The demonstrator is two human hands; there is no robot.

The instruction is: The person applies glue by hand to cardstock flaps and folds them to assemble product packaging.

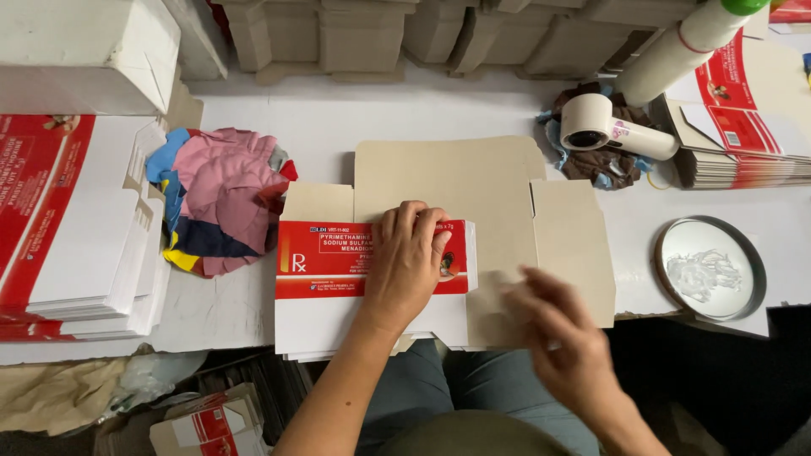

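A flat carton blank (pixel 473 181) lies on the white table (pixel 338 118), its plain tan inside face up. One panel (pixel 325 257) is folded over and shows its red and white printed side. My left hand (pixel 407 257) rests flat on that folded panel with the fingers spread, pressing it down. My right hand (pixel 553 329) is blurred, fingers apart, over the tan flap (pixel 574 228) at the blank's right end. It holds nothing that I can see.
A stack of flat red and white blanks (pixel 68 219) sits at the left, a heap of coloured rags (pixel 221 198) beside it. At the right are a round metal tin of white paste (pixel 710 266), a white handheld blower (pixel 612 127) and more blanks (pixel 735 135).
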